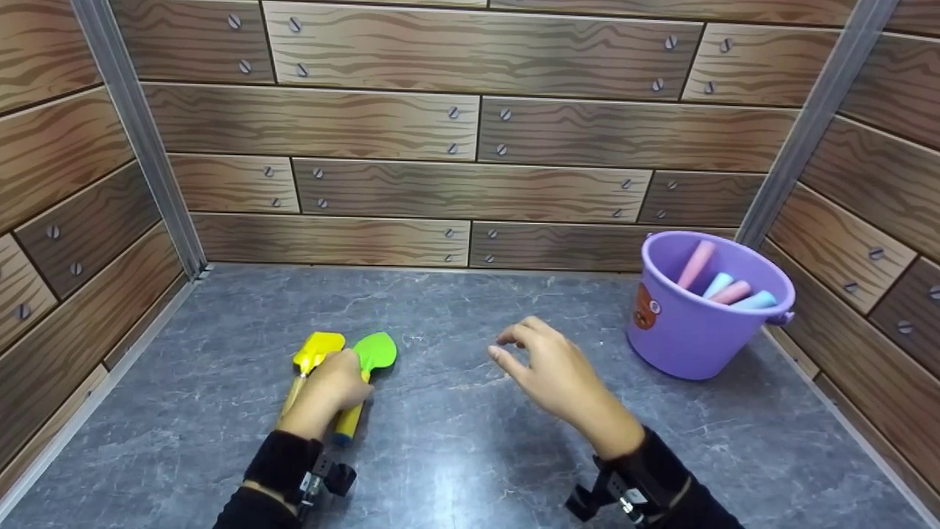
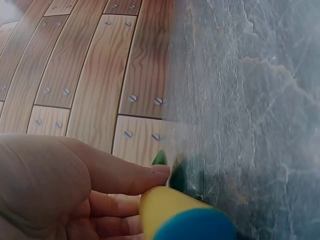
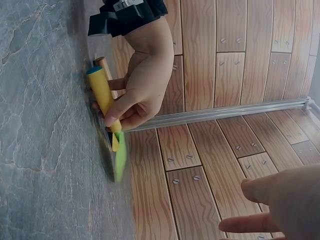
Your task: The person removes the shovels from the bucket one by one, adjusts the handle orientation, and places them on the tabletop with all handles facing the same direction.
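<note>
My left hand (image 1: 334, 386) pinches the yellow handle of a green toy shovel (image 1: 376, 351) between thumb and fingers, low over the grey tabletop. The handle (image 2: 172, 205) ends in a blue cap, close up in the left wrist view. Just left of it lies a yellow toy shovel (image 1: 321, 347) with a wooden handle, partly hidden by the hand. My right hand (image 1: 554, 371) hovers over the table between the shovels and the bucket, fingers loosely bent and holding nothing. In the right wrist view, the thumb and fingers of the right hand (image 3: 280, 205) are spread apart.
At the right stands a purple bucket (image 1: 675, 334) with pink and blue sticks (image 1: 696, 264) inside. Wood-patterned panels (image 1: 389, 187) wall the grey marbled table (image 1: 455, 470) at the back and both sides, with metal posts (image 1: 150, 147) in the corners.
</note>
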`<state>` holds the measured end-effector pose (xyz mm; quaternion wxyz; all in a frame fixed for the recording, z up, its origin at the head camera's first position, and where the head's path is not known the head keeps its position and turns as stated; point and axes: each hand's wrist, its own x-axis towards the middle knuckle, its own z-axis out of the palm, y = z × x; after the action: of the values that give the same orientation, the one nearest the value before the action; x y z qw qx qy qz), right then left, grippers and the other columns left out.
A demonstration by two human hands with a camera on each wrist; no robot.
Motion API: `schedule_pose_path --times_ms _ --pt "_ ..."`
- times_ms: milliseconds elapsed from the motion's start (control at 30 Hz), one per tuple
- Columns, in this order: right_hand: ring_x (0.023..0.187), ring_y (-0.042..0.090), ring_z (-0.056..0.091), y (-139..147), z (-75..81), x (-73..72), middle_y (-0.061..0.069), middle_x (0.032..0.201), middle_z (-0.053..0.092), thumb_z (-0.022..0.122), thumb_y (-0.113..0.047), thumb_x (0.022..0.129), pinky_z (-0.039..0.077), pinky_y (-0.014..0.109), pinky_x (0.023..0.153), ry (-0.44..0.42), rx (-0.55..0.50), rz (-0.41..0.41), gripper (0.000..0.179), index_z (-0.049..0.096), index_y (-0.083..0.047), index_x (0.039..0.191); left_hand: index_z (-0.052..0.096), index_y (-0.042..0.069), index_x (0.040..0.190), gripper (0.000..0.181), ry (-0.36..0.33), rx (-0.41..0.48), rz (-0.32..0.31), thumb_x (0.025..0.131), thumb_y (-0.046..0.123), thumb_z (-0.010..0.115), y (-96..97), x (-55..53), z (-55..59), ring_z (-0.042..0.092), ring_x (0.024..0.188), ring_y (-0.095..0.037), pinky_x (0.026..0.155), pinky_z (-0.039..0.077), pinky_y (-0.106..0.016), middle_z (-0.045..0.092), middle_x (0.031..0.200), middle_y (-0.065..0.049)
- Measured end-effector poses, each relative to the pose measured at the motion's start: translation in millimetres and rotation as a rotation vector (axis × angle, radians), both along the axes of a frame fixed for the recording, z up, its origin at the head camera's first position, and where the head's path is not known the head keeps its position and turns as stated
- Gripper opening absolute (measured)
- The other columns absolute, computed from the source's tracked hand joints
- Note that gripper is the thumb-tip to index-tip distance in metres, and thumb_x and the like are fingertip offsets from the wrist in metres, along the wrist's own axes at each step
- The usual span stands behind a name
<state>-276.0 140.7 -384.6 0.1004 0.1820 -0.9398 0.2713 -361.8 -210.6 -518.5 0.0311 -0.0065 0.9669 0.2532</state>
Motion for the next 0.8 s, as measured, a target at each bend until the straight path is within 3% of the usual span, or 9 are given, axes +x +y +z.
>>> schedule_pose_path --times_ms 400,633,800 --pt "0.122 0.031 0.077 -0.1 -0.2 0.6 0.006 0.13 0.08 0.078 -0.034 0.114 0.066 0.059 0.112 0.003 0.004 -0.002 0.024 0.085 -0.014 0.124 0.069 0.007 0.092 0.026 -0.01 0.007 0.042 0.083 0.013 0.093 5.2 5.4 4.3 0.067 0.084 -0.026 0.074 0.06 -0.036 0.067 0.096 -0.012" --pt "0.127 0.034 0.077 1.0 0.8 0.8 0.007 0.132 0.08 0.078 -0.034 0.114 0.065 0.06 0.114 0.001 -0.002 0.001 0.025 0.084 -0.013 0.126 0.07 0.008 0.089 0.029 0.062 -0.032 0.038 0.081 0.018 0.097 6.1 6.5 1.2 0.065 0.08 -0.025 0.073 0.058 -0.036 0.066 0.092 -0.009" --pt "0.129 0.035 0.077 1.1 1.1 0.4 0.008 0.133 0.08 0.078 -0.034 0.114 0.064 0.061 0.116 -0.006 -0.003 0.0 0.028 0.083 -0.012 0.13 0.072 0.009 0.09 0.029 0.064 -0.044 0.05 0.084 0.021 0.098 5.5 7.1 0.6 0.066 0.08 -0.024 0.071 0.058 -0.036 0.068 0.093 -0.009"
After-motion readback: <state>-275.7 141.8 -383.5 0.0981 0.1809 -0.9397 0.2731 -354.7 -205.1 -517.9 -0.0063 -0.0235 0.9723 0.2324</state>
